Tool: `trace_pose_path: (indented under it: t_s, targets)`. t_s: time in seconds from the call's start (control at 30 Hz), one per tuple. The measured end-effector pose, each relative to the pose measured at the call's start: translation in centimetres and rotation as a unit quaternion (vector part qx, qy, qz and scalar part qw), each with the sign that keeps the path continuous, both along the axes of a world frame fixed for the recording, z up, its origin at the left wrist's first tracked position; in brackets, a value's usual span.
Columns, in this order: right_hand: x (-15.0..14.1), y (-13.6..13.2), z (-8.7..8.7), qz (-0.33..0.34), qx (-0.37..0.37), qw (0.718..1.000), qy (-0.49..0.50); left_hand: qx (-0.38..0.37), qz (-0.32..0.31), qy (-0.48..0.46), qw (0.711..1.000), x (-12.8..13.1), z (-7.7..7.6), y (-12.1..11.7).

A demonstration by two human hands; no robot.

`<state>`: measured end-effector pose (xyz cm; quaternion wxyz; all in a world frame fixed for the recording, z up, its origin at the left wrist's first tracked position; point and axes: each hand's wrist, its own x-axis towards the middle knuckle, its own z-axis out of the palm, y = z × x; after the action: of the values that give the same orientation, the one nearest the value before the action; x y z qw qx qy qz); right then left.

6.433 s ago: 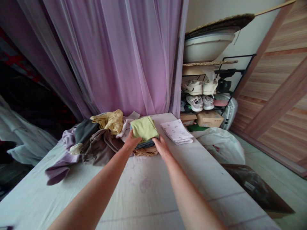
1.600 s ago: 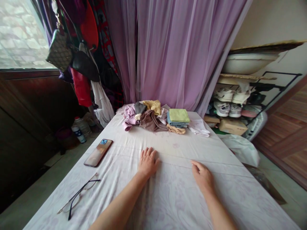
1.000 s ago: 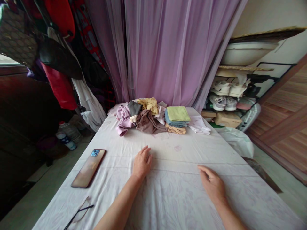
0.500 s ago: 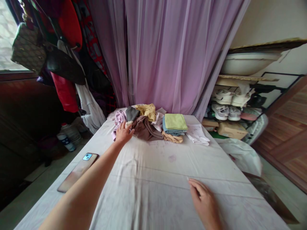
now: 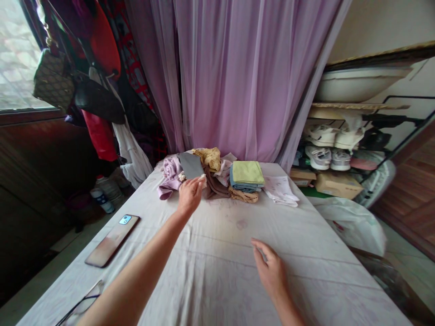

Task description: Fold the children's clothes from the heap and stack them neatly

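Observation:
My left hand (image 5: 190, 194) reaches to the pile of clothes at the far end of the table. Its fingers are closed on the edge of a grey cloth (image 5: 190, 164) with cream trim, which stretches back over the pile. Beside it lie a lilac garment (image 5: 170, 174) on the left, a brown garment (image 5: 215, 186) on the right and a crumpled yellow cloth (image 5: 210, 157) behind. My right hand (image 5: 272, 269) is at the near right over the white tablecloth, fingers extended and holding nothing. A folded stack topped by a green cloth (image 5: 248, 173) stands right of the pile.
A folded white cloth (image 5: 279, 190) lies right of the stack. A phone (image 5: 112, 242) and glasses (image 5: 83, 304) rest near the left edge. A purple curtain (image 5: 231, 81) hangs behind. Bags hang at left; a shoe rack with shoes (image 5: 331, 157) stands at right.
My left hand has moved right and closed on the grey cloth, pulling it out flatter across the brown garment. The right hand has shifted left and forward. Glasses have come into view.

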<state>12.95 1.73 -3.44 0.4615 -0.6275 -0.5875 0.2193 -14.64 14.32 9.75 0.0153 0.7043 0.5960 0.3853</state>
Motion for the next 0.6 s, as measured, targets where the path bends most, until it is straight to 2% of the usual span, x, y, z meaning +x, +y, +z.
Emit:
trace_pose_path:
  t_s: [0.1, 0.23, 0.3, 0.37, 0.5, 0.6]
  targets:
    - [-1.5, 1.4, 0.1, 0.008, -0.003, 0.998, 0.068, 0.004, -0.077, -0.064, 0.995, 3.8, -1.8, -3.5]
    - [-3.5, 2.9, 0.0, 0.056, 0.022, 0.980, 0.191, -0.065, -0.175, -0.142, 0.972, 7.8, -3.0, -6.9]
    - [-4.2, 3.5, 0.2, 0.084, 0.018, 0.966, 0.245, -0.104, -0.208, -0.186, 0.955, 9.0, -2.7, -7.7]
    - [-4.6, 3.8, 0.7, 0.091, 0.018, 0.956, 0.277, -0.154, -0.257, -0.236, 0.924, 9.6, -2.0, -8.2]
    - [-4.4, 3.7, 2.2, 0.053, 0.049, 0.964, 0.256, -0.226, -0.368, -0.277, 0.858, 9.9, -0.8, -9.5]
    - [-4.3, 3.2, 2.5, 0.070, 0.050, 0.967, 0.241, -0.255, -0.396, -0.260, 0.843, 9.2, -0.2, -9.9]
